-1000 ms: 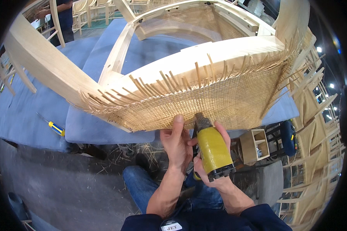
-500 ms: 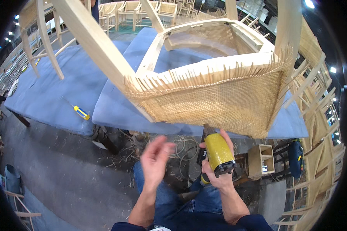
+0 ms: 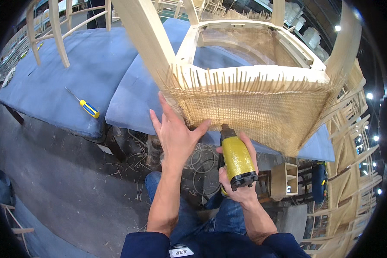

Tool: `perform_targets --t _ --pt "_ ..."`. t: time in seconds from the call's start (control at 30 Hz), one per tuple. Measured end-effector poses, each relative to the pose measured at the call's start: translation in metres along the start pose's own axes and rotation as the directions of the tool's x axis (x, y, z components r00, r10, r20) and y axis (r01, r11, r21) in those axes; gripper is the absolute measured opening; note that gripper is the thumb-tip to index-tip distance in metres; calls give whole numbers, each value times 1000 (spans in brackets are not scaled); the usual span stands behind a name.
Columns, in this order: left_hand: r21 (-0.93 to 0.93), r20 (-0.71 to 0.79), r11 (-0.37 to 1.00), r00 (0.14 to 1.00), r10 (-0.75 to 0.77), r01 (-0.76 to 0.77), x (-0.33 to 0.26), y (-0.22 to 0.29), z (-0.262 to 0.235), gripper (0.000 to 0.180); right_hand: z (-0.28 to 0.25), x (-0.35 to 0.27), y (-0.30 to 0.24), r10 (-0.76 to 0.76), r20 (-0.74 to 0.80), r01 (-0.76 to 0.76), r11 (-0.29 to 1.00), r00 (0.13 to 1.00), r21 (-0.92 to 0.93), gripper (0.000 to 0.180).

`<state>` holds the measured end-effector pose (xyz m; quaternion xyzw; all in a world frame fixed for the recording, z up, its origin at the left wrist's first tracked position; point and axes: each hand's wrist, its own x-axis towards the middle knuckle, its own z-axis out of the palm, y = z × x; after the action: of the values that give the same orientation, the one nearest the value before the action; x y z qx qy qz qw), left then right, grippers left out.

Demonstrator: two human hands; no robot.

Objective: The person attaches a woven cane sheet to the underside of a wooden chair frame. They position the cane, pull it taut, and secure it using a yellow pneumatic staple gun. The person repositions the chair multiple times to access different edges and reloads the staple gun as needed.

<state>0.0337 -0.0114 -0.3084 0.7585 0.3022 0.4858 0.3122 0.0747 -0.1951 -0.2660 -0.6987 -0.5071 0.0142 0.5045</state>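
Observation:
A pale wooden chair frame (image 3: 193, 47) lies tipped on the blue padded table, its legs pointing up. Woven cane webbing (image 3: 253, 109) covers its near side, and loose strand ends stick up in a fringe along the upper edge. My left hand (image 3: 176, 133) is spread open at the webbing's left lower corner, fingers against the frame and thumb near the lower edge. In my right hand (image 3: 241, 172) is a yellow pneumatic staple gun (image 3: 238, 157), gripped by its handle. Its dark nose is close to the webbing's lower edge; whether it touches, I cannot tell.
On the blue padded table (image 3: 73, 77) lies a yellow-and-blue screwdriver (image 3: 89, 109). Another chair (image 3: 58, 34) stands at the back left. A small wooden box (image 3: 284, 180) is below the table's right part. Stacked chair frames (image 3: 348, 185) line the right side, and a hose coils on the floor.
My left hand has moved up and forward from above my lap to the webbing's left corner, fingers spreading. The staple gun has risen slightly in view, and the view itself has shifted.

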Motion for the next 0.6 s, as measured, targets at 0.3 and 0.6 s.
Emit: perform_targets --t 0.3,0.6 --pt "18 -2 1000 1000 -17 17 3 -1 -5 129 17 9 -4 29 22 -28 999 999 -15 83" --pt "-24 24 999 999 -35 36 5 1 -9 127 28 12 6 9 21 -6 993 1000 -119 84"
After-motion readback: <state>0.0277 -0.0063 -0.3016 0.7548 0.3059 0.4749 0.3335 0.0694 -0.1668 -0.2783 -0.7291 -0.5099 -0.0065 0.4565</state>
